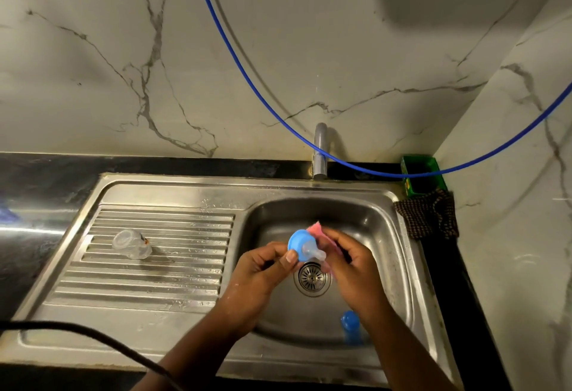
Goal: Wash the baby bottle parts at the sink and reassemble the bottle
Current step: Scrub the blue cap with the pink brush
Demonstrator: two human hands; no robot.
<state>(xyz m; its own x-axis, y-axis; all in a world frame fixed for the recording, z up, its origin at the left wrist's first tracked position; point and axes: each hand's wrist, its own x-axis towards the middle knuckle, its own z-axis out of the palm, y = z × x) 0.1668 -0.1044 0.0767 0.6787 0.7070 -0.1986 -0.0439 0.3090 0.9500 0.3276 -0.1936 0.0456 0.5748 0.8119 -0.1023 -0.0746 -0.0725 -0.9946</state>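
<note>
We count two hands over the sink basin (387,235). Our left hand (263,273) pinches one blue collar ring (297,243) at its rim, thumb on the near edge, with one clear silicone teat (314,252) seated in it and pointing toward 3 o'clock. Our right hand (349,263) curls its fingers round one pink sponge (315,229), which sits just behind the ring at 12 o'clock. One drain strainer (312,277) lies below the hands. One blue cap (351,325) stands in the basin at 5 o'clock from the drain. One clear bottle body (133,243) lies on its side on the ribbed drainboard (154,266), well apart at 9 o'clock. One tap (320,152) rises at 12 o'clock.
</note>
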